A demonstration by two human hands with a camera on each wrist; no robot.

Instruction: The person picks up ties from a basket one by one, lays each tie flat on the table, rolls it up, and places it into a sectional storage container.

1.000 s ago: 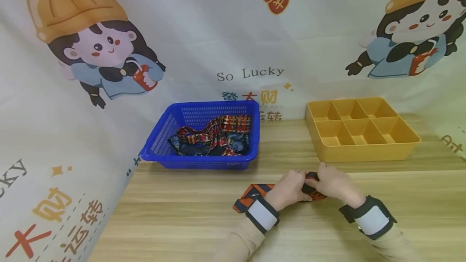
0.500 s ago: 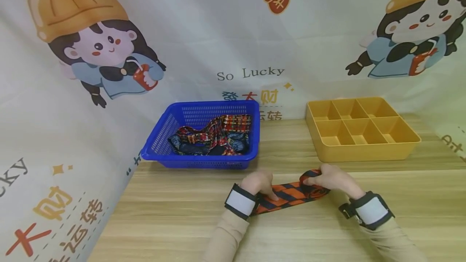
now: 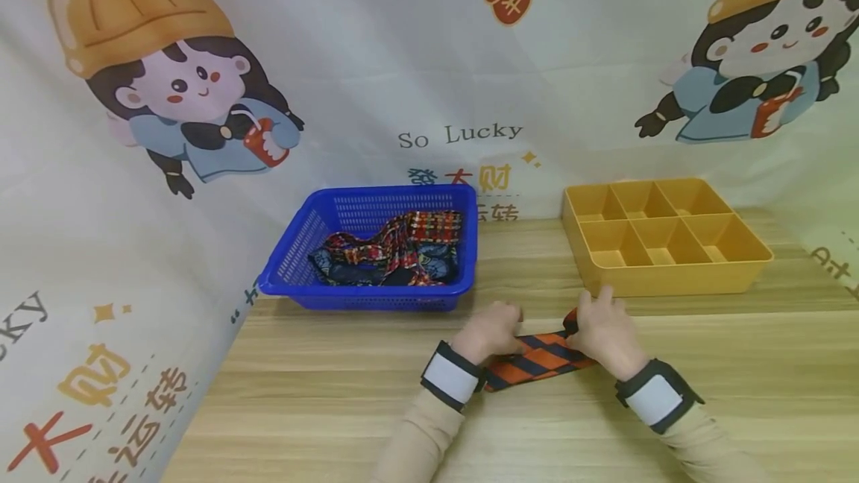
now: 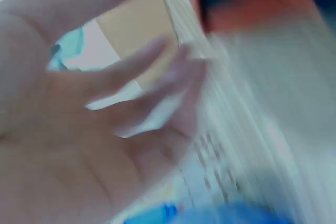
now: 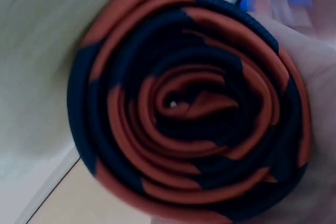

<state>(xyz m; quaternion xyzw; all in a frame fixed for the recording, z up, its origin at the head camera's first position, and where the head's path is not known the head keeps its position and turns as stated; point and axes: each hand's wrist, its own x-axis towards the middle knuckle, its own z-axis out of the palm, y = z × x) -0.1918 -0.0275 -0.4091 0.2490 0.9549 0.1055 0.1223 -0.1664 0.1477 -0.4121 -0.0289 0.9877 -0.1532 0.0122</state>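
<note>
An orange and navy striped necktie [image 3: 537, 358] lies slantwise on the table, its right end wound into a roll. The right wrist view shows the roll [image 5: 199, 103] end-on, its layers in a spiral. My right hand [image 3: 607, 330] holds this roll, covering most of it in the head view. My left hand [image 3: 488, 330] is at the flat left part of the tie, its fingertips right at the upper edge. In the left wrist view the fingers [image 4: 142, 87] are spread and blurred, with the tie [image 4: 247, 3] beyond them.
A blue mesh basket [image 3: 376, 300] with crumpled plaid and dark patterned cloth [image 3: 403, 252] stands behind, to the left. At the back right is a yellow six-compartment box [image 3: 678, 282]. A printed white cloth [image 3: 443, 58] hangs behind the wooden table [image 3: 322, 393].
My left hand has gone left from the roll along the tie, baring its striped flat part. The right hand has turned over the roll, now largely covering it. Basket and box are unchanged.
</note>
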